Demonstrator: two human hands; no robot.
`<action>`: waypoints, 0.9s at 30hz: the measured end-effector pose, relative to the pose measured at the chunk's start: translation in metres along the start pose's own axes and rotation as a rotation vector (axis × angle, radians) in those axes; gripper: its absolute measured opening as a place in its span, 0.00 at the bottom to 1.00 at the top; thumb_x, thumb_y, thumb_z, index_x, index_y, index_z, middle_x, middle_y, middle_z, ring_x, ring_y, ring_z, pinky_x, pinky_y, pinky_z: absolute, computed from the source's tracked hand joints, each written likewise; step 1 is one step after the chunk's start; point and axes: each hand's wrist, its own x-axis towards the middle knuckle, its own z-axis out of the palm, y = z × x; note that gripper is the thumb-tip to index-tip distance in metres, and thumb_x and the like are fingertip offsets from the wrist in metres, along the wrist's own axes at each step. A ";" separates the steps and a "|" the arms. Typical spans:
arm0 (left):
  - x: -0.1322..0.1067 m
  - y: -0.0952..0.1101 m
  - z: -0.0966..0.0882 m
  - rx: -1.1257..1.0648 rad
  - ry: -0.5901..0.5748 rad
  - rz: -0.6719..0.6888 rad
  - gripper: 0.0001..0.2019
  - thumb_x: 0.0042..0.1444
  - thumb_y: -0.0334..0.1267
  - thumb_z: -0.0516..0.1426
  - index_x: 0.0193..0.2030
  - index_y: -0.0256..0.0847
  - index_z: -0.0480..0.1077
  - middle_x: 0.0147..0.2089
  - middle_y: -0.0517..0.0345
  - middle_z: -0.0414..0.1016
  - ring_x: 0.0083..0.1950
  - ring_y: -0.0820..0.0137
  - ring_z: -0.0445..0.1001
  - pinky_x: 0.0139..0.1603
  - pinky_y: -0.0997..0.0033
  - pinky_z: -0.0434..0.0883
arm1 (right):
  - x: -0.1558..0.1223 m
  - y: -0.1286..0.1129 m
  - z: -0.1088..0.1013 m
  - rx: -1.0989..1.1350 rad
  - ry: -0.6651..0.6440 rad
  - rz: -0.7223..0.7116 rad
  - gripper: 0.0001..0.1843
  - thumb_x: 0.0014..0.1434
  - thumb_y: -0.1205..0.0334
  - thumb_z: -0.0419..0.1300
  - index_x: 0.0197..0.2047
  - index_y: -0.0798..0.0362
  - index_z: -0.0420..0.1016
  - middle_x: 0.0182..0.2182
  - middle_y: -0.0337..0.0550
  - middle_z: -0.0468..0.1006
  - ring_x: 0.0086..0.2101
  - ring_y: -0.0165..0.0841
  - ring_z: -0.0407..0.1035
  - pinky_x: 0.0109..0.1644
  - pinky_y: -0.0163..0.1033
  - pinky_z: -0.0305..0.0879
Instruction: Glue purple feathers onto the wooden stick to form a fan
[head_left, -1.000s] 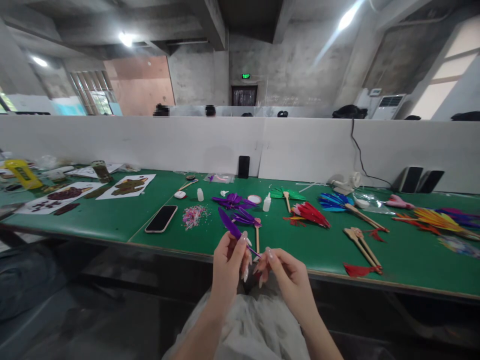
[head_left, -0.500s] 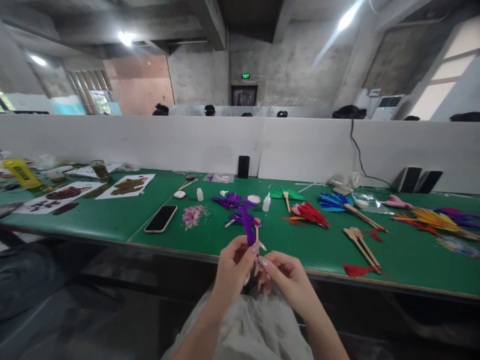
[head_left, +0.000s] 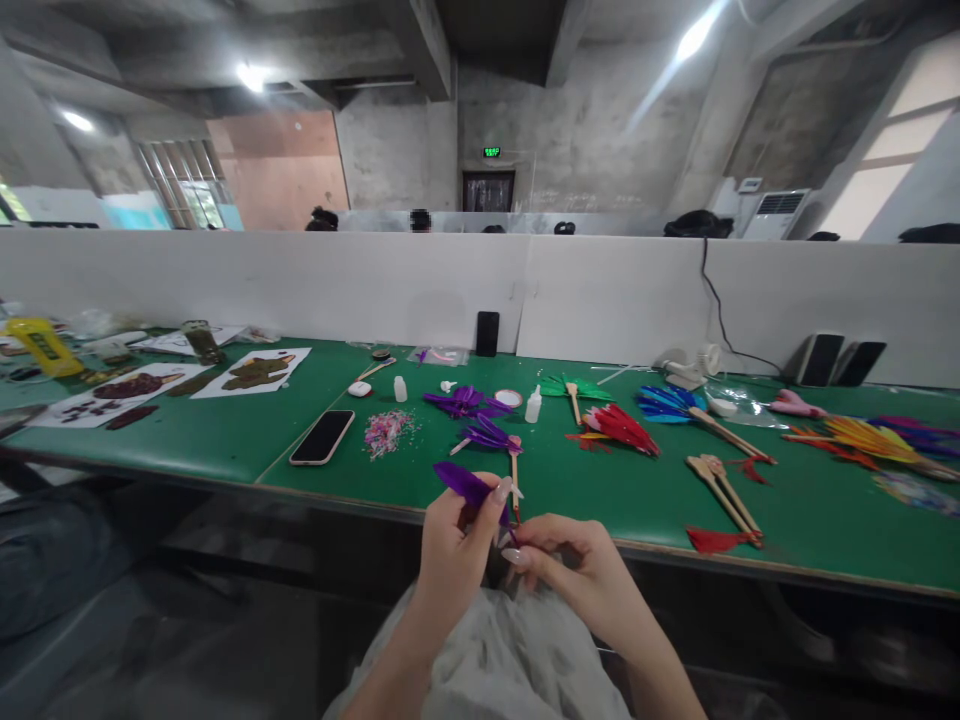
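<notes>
A purple feather (head_left: pixel 466 484) slants up and to the left out of my left hand (head_left: pixel 461 545), which is pinched round its middle. My right hand (head_left: pixel 566 565) has its thumb and forefinger closed at the feather's lower end, just below the table's front edge. Right behind my fingers lies a wooden-handled fan (head_left: pixel 514 470) with purple feathers spread to its left. More purple feathers (head_left: pixel 465 402) are heaped beyond it. A white dropper bottle (head_left: pixel 533 405) stands to the right of that heap, near a small round dish (head_left: pixel 508 398).
On the green table (head_left: pixel 277 400) lie a phone (head_left: pixel 322 438) and a scatter of pink beads (head_left: pixel 386 432) to the left. Red (head_left: pixel 622 428) and blue feather fans (head_left: pixel 667 403) and bare wooden handles (head_left: pixel 726 500) lie right. A white partition (head_left: pixel 375 290) runs along the back.
The feather has tipped from nearly upright over to the left, uncovering the fan behind it. Both hands have shifted slightly, the left one leftward and down.
</notes>
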 end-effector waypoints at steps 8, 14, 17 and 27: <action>-0.002 0.006 0.002 -0.045 -0.024 -0.026 0.11 0.49 0.45 0.58 0.30 0.37 0.74 0.19 0.61 0.66 0.19 0.78 0.60 0.19 0.80 0.58 | 0.002 0.003 0.003 -0.016 -0.023 0.003 0.11 0.53 0.55 0.61 0.30 0.56 0.75 0.18 0.39 0.73 0.18 0.27 0.67 0.23 0.31 0.63; -0.004 0.003 0.003 -0.050 -0.076 -0.093 0.12 0.49 0.45 0.58 0.30 0.36 0.72 0.21 0.61 0.66 0.18 0.81 0.56 0.17 0.81 0.55 | 0.001 -0.003 0.006 -0.127 -0.033 -0.033 0.18 0.58 0.52 0.55 0.22 0.55 0.66 0.15 0.37 0.69 0.16 0.24 0.62 0.21 0.29 0.57; -0.004 -0.001 0.003 -0.106 -0.112 -0.154 0.14 0.50 0.47 0.58 0.32 0.36 0.72 0.20 0.63 0.64 0.17 0.82 0.53 0.16 0.81 0.53 | 0.002 -0.004 0.008 -0.119 -0.003 -0.015 0.20 0.56 0.50 0.56 0.20 0.55 0.63 0.12 0.34 0.65 0.14 0.23 0.58 0.20 0.29 0.54; -0.002 0.003 0.004 -0.167 -0.099 -0.205 0.15 0.47 0.48 0.60 0.30 0.35 0.72 0.18 0.64 0.62 0.17 0.82 0.53 0.17 0.80 0.52 | 0.004 0.001 0.012 0.034 -0.028 0.096 0.22 0.53 0.45 0.57 0.20 0.54 0.62 0.13 0.35 0.66 0.14 0.23 0.59 0.19 0.29 0.55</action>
